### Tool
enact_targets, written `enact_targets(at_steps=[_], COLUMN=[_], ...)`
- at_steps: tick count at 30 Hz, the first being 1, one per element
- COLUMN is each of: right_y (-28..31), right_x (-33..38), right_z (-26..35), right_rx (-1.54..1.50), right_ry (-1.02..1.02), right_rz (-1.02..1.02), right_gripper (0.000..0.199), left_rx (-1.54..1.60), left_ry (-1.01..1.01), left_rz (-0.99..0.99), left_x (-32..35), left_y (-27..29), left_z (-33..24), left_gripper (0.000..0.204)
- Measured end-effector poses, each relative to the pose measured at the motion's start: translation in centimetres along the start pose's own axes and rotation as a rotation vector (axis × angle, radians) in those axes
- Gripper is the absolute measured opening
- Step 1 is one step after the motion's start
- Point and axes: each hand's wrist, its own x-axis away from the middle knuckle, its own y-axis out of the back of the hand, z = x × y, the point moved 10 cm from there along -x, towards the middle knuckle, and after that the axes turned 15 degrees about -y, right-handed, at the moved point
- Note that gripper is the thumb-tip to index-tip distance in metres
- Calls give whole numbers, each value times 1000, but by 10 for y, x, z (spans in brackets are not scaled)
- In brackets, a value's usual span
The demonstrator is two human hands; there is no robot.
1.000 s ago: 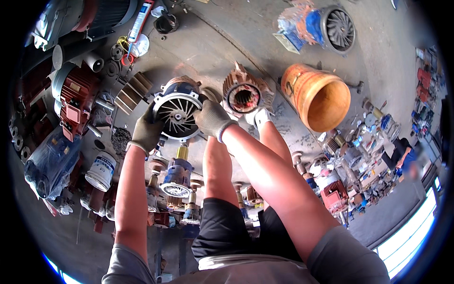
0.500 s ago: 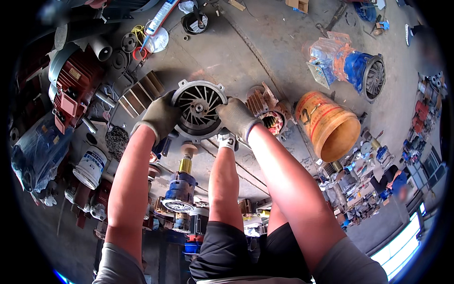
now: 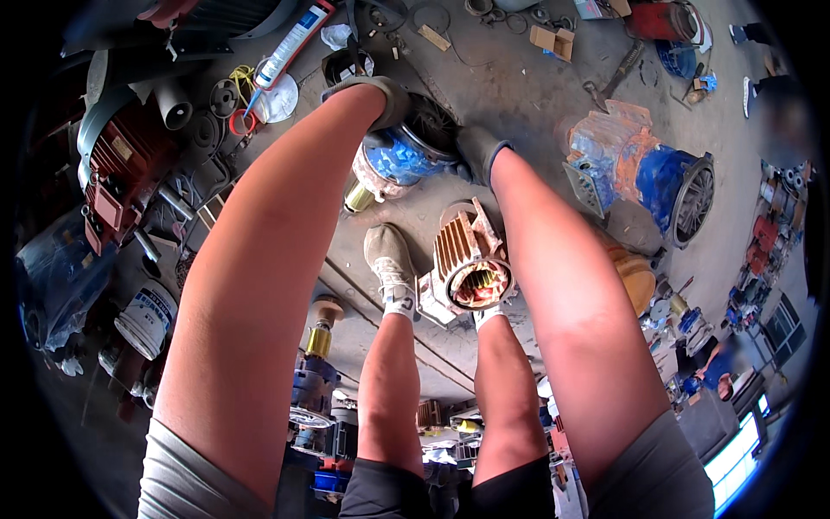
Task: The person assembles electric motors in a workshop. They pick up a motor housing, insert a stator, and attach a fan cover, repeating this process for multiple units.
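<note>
Both my hands wear grey-green work gloves. Ahead of me is a worn blue motor-like unit (image 3: 402,160) with a dark, round, vaned end and a small yellow part at its lower left. My left hand (image 3: 376,97) curls over the far left rim of the vaned end; its fingertips are mostly hidden behind my wrist. Against the right side of that rim, my right hand (image 3: 481,154) has its fingers closed, partly hidden by the back of the glove. Between my feet stands a rusty finned motor housing (image 3: 467,259) with red and yellow windings showing in its opening.
Another blue and rusty unit (image 3: 644,173) lies to the right. An orange bucket (image 3: 638,275) is partly behind my right forearm. At left are a dark red motor (image 3: 130,160), a white bucket (image 3: 147,318) and a sealant tube (image 3: 292,45). A hammer (image 3: 616,76) lies far right.
My hands and the vaned end have moved farther away and slightly right. The end was facing up at me; now the unit lies tilted, its blue side showing. My view has shifted too.
</note>
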Motion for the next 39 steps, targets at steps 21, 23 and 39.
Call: enact_targets(at_steps=[21,23,39], right_y=[27,24,78], right_x=[-38,-21,-29], right_z=[68,80,32], right_rx=[700,942,341], right_ry=[439,586,508], right_rz=[-476,-607,-594], right_gripper=[30,31,37], left_rx=[87,99,674], left_ry=[381,409,1030], left_rz=[-205,-213,-1171], left_x=[-82,-82,3], left_y=[7,5,-10], left_z=[113,118,57], left_gripper=[52,51,59])
